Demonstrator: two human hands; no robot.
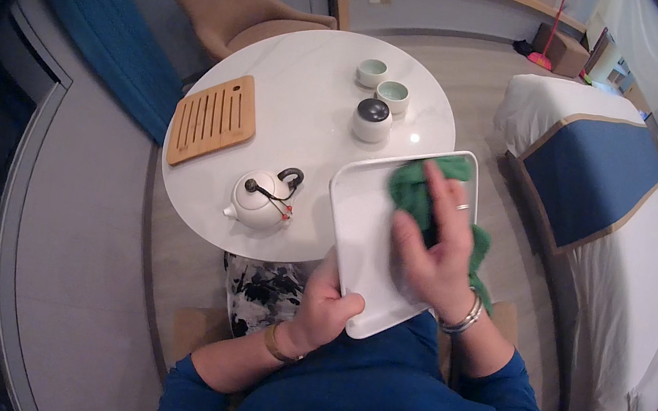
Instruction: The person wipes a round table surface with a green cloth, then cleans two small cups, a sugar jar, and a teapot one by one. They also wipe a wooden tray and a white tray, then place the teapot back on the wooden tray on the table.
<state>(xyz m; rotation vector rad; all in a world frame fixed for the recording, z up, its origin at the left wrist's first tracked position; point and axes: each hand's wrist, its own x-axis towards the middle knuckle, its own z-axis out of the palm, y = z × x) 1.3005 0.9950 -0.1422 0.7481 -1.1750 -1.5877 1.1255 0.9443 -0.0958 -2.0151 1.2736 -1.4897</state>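
My left hand (328,308) grips the near left corner of a white rectangular tray (360,228), thumb on its rim and the fingers hidden beneath. The tray is held tilted over the near right edge of the round table. My right hand (439,245), slightly blurred, presses a green cloth (412,191) against the tray's far right part; one end of the cloth hangs over the tray's right rim. Left of the tray, on the table, stands a white teapot (261,200) with a dark handle and a cord with red beads.
On the white round table (298,108) are a slatted wooden board (215,119), a white jar with a dark lid (371,120) and two pale green cups (372,73). A brown chair (243,7) stands behind; a bed (607,273) is at right.
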